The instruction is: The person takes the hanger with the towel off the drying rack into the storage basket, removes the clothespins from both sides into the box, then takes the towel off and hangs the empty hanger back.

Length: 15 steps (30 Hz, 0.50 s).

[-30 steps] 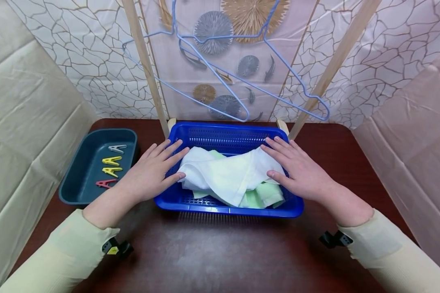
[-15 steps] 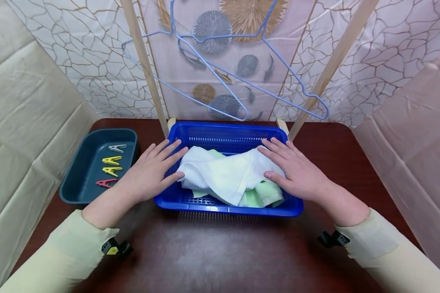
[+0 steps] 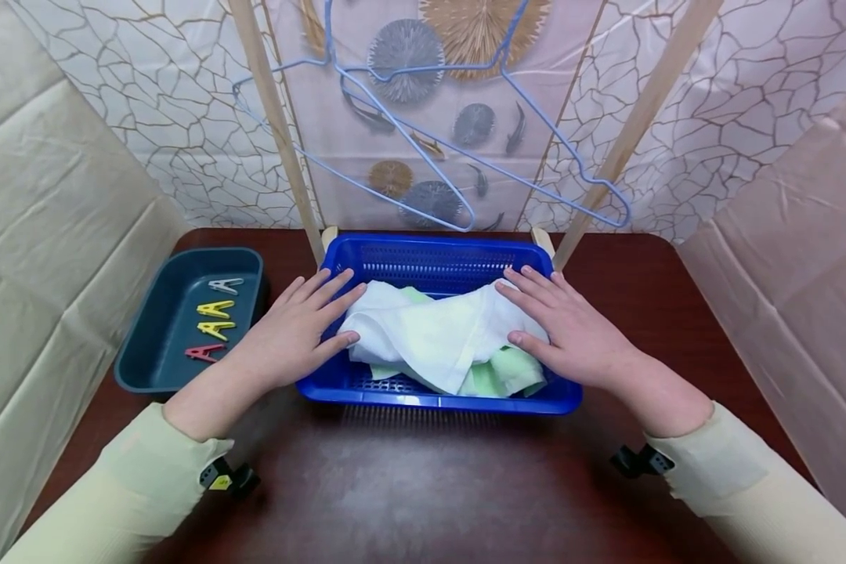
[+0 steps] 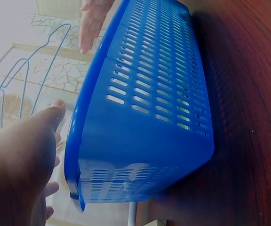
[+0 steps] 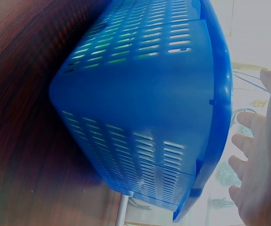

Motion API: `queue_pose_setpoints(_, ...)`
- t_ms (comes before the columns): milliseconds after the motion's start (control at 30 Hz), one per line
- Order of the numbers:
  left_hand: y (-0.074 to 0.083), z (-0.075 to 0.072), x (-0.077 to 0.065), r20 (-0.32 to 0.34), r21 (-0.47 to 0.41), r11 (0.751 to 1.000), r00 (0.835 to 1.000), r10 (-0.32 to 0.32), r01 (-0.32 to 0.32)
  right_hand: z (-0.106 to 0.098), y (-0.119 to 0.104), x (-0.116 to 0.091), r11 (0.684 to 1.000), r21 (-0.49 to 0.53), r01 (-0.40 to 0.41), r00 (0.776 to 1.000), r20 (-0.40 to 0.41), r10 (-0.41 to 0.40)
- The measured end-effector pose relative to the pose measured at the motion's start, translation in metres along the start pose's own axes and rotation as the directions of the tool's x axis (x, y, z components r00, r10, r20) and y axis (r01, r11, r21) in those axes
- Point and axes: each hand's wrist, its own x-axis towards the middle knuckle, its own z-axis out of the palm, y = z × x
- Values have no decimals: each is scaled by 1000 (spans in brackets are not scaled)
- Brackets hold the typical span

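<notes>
A blue perforated plastic basket (image 3: 437, 403) stands on the dark wooden table, with a crumpled white cloth (image 3: 423, 329) and a light green cloth (image 3: 511, 372) inside. My left hand (image 3: 292, 333) hovers above the basket's left rim, fingers spread and palm down. Over the right rim my right hand (image 3: 571, 329) is held the same way, fingers straight. In both wrist views the left hand (image 4: 25, 155) and the right hand (image 5: 262, 155) appear apart from the basket's rim, holding nothing. The white cloth covers most of the green one.
To the left sits a dark green tray (image 3: 137, 376) holding a grey clothespin (image 3: 225, 285), two yellow ones and a red clothespin (image 3: 204, 352). Blue hangers (image 3: 465, 227) hang behind the basket between wooden posts (image 3: 282, 125). Fabric-covered walls (image 3: 49, 235) enclose the sides.
Both hands keep nearly the same pose over the basket. The right hand has shifted very slightly left since a second ago; the cloths and clothespins have not moved.
</notes>
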Motion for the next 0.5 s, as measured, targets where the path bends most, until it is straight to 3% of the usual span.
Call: queue_pose_setpoints(500,1,0,-8,4,-5,1000,1000,-19,19,-1,-3,2,1000,15,15,1000,-4,-15)
